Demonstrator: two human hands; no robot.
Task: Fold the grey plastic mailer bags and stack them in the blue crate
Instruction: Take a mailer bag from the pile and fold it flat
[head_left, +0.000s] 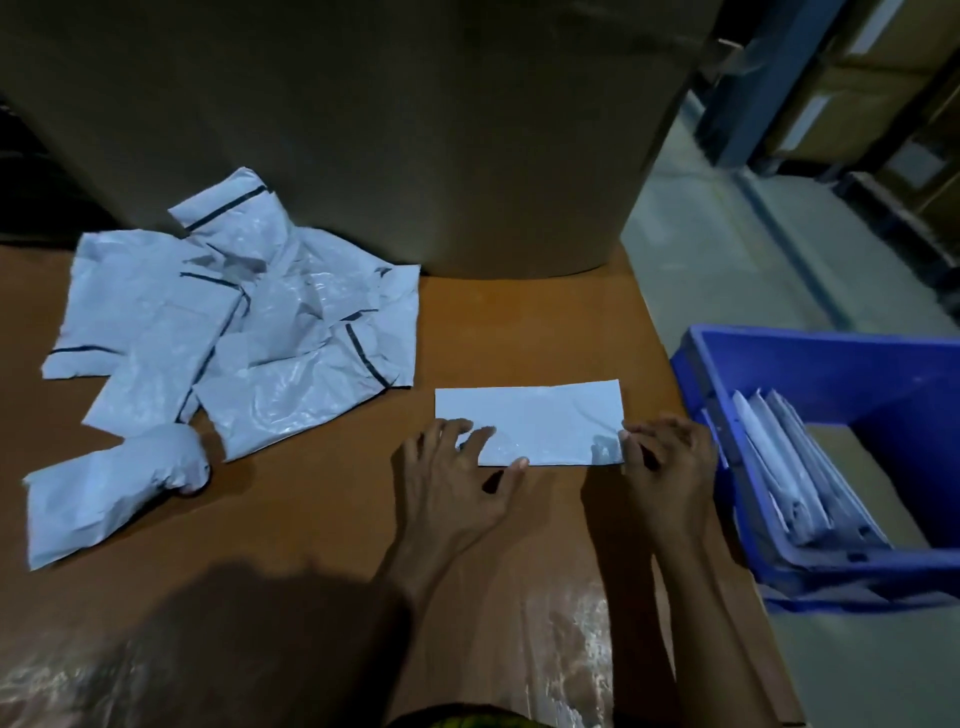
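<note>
A person's two bare hands worked at a brown surface (322, 519). A grey mailer bag (530, 421), folded into a flat, long rectangle, lay on the surface just in front of them. The left hand (457, 478) had its grip spread: straight fingers pressed flat on the bag's near left corner, with the thumb at the near edge. The right hand (670, 467) met the bag's short right edge with bent fingers. Whether that grip pinched the plastic could not be told.

To the left, well apart from the hands, lay a loose pile of crumpled mailers (234, 322) with dark sealing strips, and nearer the viewer a rolled bundle (104, 493). A large cardboard box (363, 130) stood behind the pile.

To the right, beside the surface's edge, sat the blue crate (831, 358) – inside it, folded mailers (795, 473) stood on edge, leaning against the near-left wall.
</note>
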